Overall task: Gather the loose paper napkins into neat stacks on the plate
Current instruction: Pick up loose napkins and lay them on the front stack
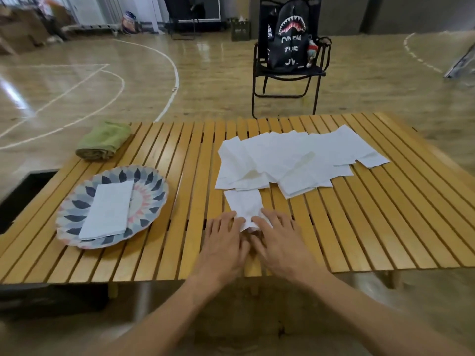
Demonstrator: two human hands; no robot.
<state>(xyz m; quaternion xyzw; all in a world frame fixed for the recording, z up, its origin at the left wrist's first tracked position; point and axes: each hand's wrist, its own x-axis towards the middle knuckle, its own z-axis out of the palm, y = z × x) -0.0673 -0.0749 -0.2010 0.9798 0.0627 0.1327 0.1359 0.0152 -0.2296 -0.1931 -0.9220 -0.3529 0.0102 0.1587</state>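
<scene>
1. A rolled green towel is seen at the far left corner of the slatted wooden tabletop.
2. Nearer and slightly to the right, a patterned paper plate is set on the slats; a neat stack of folded napkins is laid across its middle, long side running away from the viewer.
3. The left hand is placed flat near the front edge of the tabletop, fingers straight and spread, with the fingertips resting on the near left edge of a single crumpled napkin.
4. That napkin is found on the tabletop just beside the near edge of the loose pile, well apart from the plate.
5. The right hand is laid close beside the left, fingers likewise extended and pressed on the near right edge of the same napkin; nothing is gripped by either hand.
6. A spread of loose white napkins is fanned over the far right half of the tabletop, sheets overlapping one another.
7. Beyond the tabletop, a black folding chair is stood on the wooden court floor, with a black shark-mouth backpack set upright on its seat.
</scene>
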